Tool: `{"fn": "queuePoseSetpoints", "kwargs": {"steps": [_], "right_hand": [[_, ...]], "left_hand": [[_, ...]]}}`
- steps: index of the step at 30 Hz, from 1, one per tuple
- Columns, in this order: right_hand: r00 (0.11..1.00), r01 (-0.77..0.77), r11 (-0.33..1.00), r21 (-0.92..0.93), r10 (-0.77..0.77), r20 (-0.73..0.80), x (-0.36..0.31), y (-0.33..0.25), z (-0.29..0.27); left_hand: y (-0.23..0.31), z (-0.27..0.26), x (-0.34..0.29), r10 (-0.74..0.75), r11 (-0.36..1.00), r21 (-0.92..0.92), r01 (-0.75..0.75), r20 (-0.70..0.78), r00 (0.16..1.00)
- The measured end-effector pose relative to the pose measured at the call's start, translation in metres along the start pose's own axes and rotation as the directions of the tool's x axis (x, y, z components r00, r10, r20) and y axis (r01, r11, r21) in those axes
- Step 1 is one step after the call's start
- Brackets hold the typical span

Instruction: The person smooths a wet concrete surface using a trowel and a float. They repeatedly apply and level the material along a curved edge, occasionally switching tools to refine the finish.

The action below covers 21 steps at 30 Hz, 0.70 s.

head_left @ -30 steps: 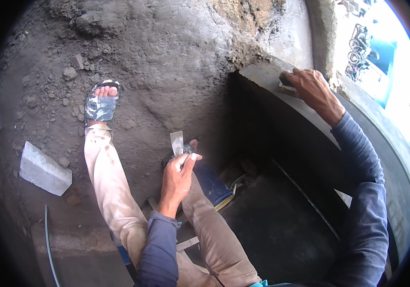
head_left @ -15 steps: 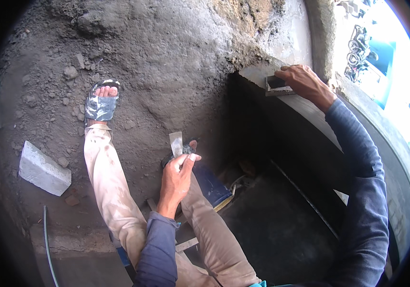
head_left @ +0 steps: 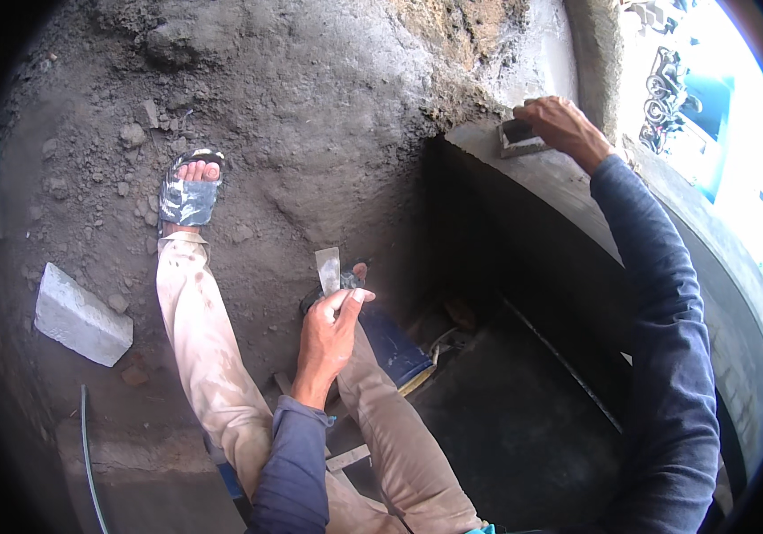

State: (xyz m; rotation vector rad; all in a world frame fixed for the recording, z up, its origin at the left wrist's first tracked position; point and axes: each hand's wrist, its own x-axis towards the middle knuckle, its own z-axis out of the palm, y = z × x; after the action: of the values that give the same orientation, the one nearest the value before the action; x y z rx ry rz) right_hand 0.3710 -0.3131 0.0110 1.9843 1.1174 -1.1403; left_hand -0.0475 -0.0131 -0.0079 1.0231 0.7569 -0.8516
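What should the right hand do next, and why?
Probably draw the hand float back along the grey wall top: the right hand grips it near the far end, and the surface runs on toward the person. The left hand holds a flat blade clear of the wall.

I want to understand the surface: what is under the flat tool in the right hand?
Beside the flat tool, held in the right hand, the grey ledge shows. The part directly under the tool is covered, so its condition cannot be seen.

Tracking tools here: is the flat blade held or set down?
Held: the blade juts out from the closed left hand; its lower end is hidden.
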Motion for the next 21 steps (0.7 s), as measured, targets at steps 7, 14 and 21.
{"fn": "queuePoseSetpoints", "kwargs": {"steps": [7,14,21], "right_hand": [[0.988,0.119,0.990,0.070,-0.111,-0.106,0.026,-0.021,0.030],[0.935,-0.300,0.953,-0.039,0.285,-0.212,0.004,-0.001,-0.036],[0.933,0.093,0.409,0.908,0.282,-0.223,-0.052,-0.141,-0.071]], "left_hand": [[-0.008,0.003,0.004,0.146,0.989,0.024,-0.145,-0.045,0.988],[0.001,0.000,-0.002,-0.012,1.000,-0.016,0.013,0.010,1.000],[0.028,0.002,-0.001,-0.079,0.996,-0.045,0.078,-0.025,0.997]]}}
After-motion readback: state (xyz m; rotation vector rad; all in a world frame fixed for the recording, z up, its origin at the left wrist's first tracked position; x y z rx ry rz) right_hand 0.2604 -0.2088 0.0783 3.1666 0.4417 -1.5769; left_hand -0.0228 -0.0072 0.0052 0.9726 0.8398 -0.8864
